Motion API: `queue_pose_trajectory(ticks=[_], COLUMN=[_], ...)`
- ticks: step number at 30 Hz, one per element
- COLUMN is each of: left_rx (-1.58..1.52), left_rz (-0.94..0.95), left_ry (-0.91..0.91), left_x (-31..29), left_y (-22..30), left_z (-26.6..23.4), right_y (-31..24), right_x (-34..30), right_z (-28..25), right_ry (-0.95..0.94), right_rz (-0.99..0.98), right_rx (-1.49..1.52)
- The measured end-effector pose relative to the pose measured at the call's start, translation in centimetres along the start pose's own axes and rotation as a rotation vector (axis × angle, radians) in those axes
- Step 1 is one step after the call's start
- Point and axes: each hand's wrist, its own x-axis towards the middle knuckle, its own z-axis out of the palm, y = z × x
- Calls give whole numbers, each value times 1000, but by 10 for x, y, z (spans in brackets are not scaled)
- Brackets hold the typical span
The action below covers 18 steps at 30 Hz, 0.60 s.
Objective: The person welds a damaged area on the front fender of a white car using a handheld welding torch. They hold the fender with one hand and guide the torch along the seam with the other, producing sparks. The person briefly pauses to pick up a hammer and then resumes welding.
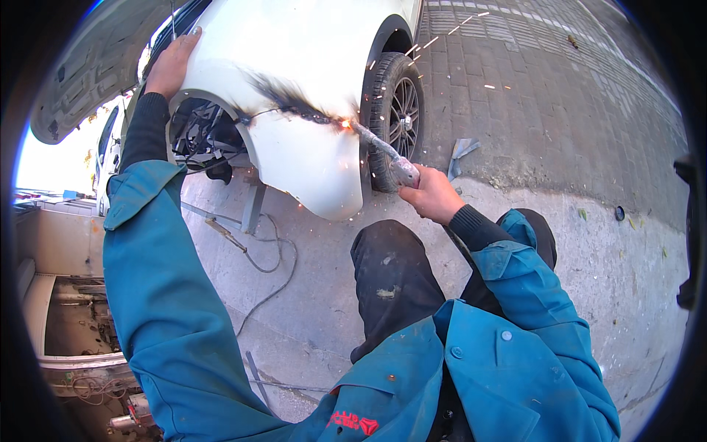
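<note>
My right hand (pixel 433 194) is closed round the pale handle of a cutting torch (pixel 384 151). Its tip glows orange against a white car fender (pixel 324 158), and sparks fly up to the right and drop below. From the dark opening at the left, a blackened, sooty cut (pixel 302 109) runs across the fender to the torch tip. My left hand (pixel 171 66) grips the fender's upper left edge, its fingers partly hidden. Below the cut, the fender section ends in a rounded lower corner.
A car wheel (pixel 398 121) stands just right of the torch. A raised hood (pixel 96 62) is at upper left. On the concrete lie a thin cable (pixel 283 283) and a bent metal scrap (pixel 462 153). Old car parts (pixel 77 317) sit at lower left. Paving spreads far right.
</note>
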Motion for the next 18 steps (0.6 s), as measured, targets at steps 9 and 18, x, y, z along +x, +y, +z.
queue_pose_trajectory(ticks=[9, 18], left_rx=[-25, -5], left_rz=[-32, 9], left_ry=[-11, 1], left_x=[0, -1], left_y=[-1, 0], left_z=[1, 1], right_y=[-3, -4], right_x=[-1, -2], right_z=[0, -1], right_ry=[9, 9], right_rz=[22, 21], right_rx=[-12, -29])
